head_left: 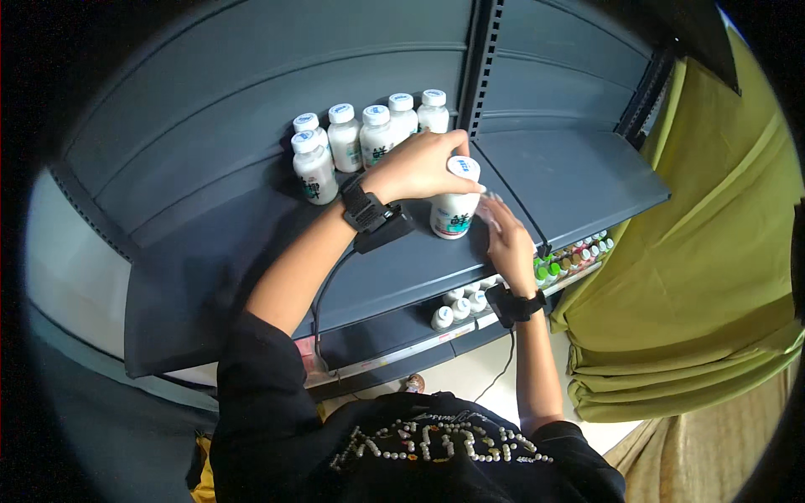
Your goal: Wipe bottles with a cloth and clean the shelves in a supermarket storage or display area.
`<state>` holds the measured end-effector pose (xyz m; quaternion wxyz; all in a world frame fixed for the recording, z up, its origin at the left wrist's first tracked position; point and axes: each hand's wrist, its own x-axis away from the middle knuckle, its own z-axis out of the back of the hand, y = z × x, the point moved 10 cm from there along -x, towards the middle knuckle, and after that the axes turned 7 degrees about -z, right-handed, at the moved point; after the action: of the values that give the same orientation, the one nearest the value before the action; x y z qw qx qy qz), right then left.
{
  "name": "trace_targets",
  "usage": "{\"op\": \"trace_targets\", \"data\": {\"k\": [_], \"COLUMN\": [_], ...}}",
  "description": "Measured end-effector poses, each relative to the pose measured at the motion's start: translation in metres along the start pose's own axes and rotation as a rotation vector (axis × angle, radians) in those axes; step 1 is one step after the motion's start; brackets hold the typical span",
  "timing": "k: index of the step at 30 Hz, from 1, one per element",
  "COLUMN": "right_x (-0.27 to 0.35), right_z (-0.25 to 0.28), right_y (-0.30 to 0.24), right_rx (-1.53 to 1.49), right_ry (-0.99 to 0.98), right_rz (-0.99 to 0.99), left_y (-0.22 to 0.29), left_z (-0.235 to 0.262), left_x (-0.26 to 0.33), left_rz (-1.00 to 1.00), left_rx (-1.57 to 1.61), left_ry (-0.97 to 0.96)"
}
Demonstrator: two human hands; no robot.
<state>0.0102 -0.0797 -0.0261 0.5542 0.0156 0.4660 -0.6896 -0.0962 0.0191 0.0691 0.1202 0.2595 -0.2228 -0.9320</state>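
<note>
My left hand (426,168) is closed around the upper part of a white plastic bottle (454,216) with a white cap and a green-marked label. The bottle is upright, close to the shelf's front edge. Beside it on the right is my right hand (510,241), its fingers bent toward the bottle's side. A pale, blurred patch shows between these fingertips and the bottle; what it is I cannot make out. Behind my left hand, several matching bottles (315,174) stand along the back of the grey shelf (239,247), some partly hidden by the hand.
A slotted upright post (480,80) divides this shelf from another grey shelf (579,180) on the right. On a lower level are white-capped bottles (460,308) and small bottles with coloured caps (555,270). A green curtain (671,251) hangs at the right. Thin cables trail from both wrists.
</note>
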Motion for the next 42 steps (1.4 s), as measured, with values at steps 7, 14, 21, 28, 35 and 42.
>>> {"op": "trace_targets", "data": {"k": [7,14,21,28,35,42], "right_x": [0.011,-0.003,-0.015,0.003,0.022,0.027], "right_z": [0.000,0.006,-0.005,-0.020,-0.039,-0.047], "right_y": [0.006,-0.047,-0.043,-0.035,-0.017,-0.025], "right_rx": [-0.919,-0.909,-0.918,-1.049,-1.086,-1.188], "right_ry": [0.149,0.136,0.007,-0.014,-0.048,-0.088], "right_rz": [-0.268,-0.235,-0.327,-0.480,-0.569,-0.644], "left_y": [0.008,0.015,0.016,0.013,0.008,0.006], "left_z": [0.001,0.009,0.009,0.005,-0.002,0.004], "left_x": [0.001,0.006,0.006,0.008,0.011,0.014], "left_rz": [-0.101,-0.077,-0.144,-0.131,-0.058,-0.137], "left_rx": [-0.012,-0.027,-0.061,-0.105,-0.124,-0.168], "left_ry": [-0.031,-0.102,-0.056,-0.077,-0.129,-0.100]}}
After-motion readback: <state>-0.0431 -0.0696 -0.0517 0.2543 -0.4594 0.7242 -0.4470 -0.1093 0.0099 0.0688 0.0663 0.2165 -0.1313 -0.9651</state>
